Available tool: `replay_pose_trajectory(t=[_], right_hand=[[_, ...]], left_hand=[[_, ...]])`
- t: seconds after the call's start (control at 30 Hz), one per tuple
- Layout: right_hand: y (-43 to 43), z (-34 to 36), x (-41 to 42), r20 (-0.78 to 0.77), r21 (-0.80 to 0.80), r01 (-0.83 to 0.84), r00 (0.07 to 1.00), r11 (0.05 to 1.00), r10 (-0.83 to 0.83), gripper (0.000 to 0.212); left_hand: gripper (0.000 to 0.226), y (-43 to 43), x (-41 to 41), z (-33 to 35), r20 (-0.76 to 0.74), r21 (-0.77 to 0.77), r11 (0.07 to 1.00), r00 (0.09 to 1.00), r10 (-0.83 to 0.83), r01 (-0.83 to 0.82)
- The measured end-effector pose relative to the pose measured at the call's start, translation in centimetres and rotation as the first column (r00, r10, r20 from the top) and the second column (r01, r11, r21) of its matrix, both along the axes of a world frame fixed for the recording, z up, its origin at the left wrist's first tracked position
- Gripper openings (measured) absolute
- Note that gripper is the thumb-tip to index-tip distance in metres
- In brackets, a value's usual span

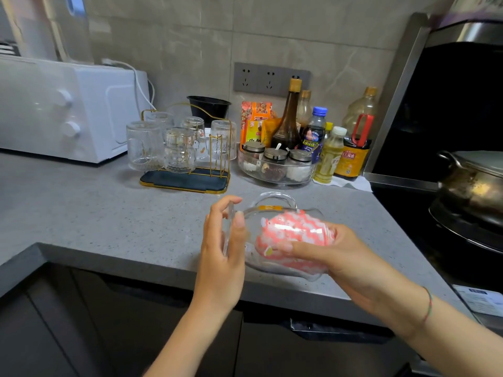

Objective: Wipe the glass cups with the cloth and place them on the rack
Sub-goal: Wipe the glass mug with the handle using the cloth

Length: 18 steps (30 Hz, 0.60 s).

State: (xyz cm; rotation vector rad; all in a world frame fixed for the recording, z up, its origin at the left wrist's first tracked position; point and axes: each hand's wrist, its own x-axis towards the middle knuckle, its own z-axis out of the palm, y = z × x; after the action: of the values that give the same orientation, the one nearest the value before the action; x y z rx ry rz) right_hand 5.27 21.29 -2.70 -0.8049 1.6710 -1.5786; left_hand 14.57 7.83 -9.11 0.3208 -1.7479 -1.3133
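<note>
A clear glass cup (257, 216) with a handle lies on its side in the air above the counter's front edge. My left hand (221, 240) grips its base end, thumb and fingers curled round the bottom. A pink and white cloth (292, 232) is stuffed inside the cup. My right hand (329, 254) holds that cloth at the cup's mouth, fingers pressed into it. Behind, a gold wire rack (190, 170) with a dark tray carries several upturned ribbed glass cups (178, 149).
A white microwave (68, 110) stands at the back left. Right of the rack sit a round tray of spice jars (275, 170) and several sauce and oil bottles (288, 121). A stove with a lidded pot (473, 183) is at the far right.
</note>
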Motion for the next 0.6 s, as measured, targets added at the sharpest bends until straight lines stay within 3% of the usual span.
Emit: replay_pose_trajectory(t=[0.1,0.2,0.27,0.37,0.5,0.6], right_hand=[[0.1,0.4,0.0,-0.017,-0.002,-0.051,0.999,0.999,0.051,0.042],[0.6,0.7,-0.1,0.088,-0.040,-0.260,0.961,0.965,0.263,0.037],[1.1,0.5,-0.4,0.223,-0.075,-0.377,0.896,0.923,0.385,0.048],[1.4,0.2,-0.4,0.388,-0.236,-0.501,0.737,0.833,0.553,0.045],[1.3,-0.7,-0.2,0.263,-0.140,-0.355,0.886,0.924,0.380,0.058],[0.9,-0.8,-0.6,0.162,-0.105,-0.272,0.944,0.956,0.287,0.057]], left_hand=[[0.061,-0.2,0.0,0.1,-0.050,-0.013,1.000,0.999,0.003,-0.004],[0.052,-0.7,0.1,-0.1,-0.099,-0.112,0.993,0.994,-0.051,0.040],[0.043,-1.0,0.1,-0.5,-0.127,-0.229,0.972,0.989,-0.076,0.045],[0.036,-1.2,0.0,-0.6,-0.171,-0.325,0.943,0.977,-0.130,0.069],[0.043,-1.2,0.2,-0.4,-0.185,-0.411,0.909,0.971,-0.155,0.067],[0.061,-1.2,0.9,0.0,-0.003,-0.204,0.952,0.973,-0.232,0.227]])
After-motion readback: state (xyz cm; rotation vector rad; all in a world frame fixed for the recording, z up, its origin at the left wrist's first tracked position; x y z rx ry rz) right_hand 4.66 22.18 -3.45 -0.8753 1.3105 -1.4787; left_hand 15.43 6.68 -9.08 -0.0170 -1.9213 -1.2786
